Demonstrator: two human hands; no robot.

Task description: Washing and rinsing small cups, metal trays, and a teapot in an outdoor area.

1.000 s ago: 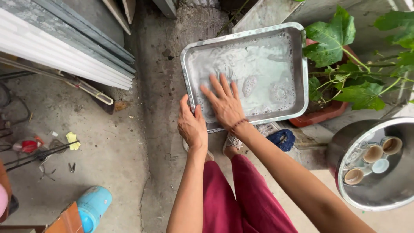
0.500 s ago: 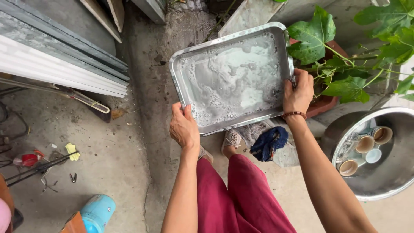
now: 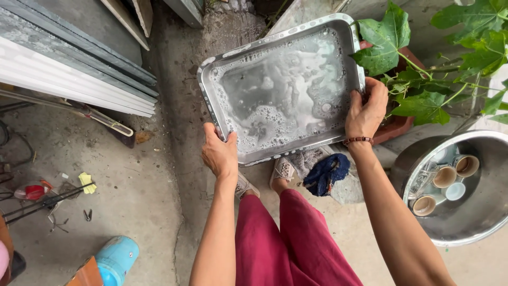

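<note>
Here, I see both hands grasping 1 soapy metal tray [image 3: 280, 90], held tilted above a concrete floor [image 3: 132, 185]. My left hand [image 3: 219, 154] clasps its near-left corner; my right hand [image 3: 365, 112] grips its right rim beside a leafy potted plant [image 3: 423, 69]. A steel basin [image 3: 465, 222] holding cups [image 3: 444, 177] sits at right, a blue cloth [image 3: 325, 172] below the tray.

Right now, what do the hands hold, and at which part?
Both hold the soapy metal tray: left hand at its near-left corner rim, right hand at its right rim.
</note>
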